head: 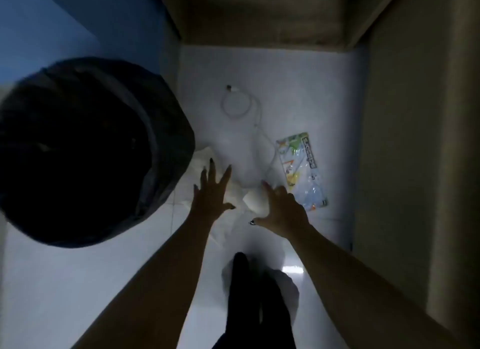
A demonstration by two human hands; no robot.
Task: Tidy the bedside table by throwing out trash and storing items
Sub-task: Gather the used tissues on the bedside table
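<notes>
My left hand [211, 190] reaches down with fingers spread and straight over crumpled white paper [197, 164] on the white floor. My right hand [281, 205] reaches beside it, fingers extended, touching a small white cup-like object [255, 200]; no closed grasp shows. A coiled white charging cable [237, 103] lies further ahead, its lead running back toward my right hand. A colourful plastic packet [301, 169] lies flat to the right of my right hand. A bin lined with a black bag [85, 151] stands at the left, close to my left hand.
Wooden furniture panels [259, 16] close the space ahead and a beige panel [415, 141] runs along the right. A blue wall [65, 18] is at the upper left. My dark-clothed legs [249, 309] and a crumpled white item [287, 286] are at the bottom.
</notes>
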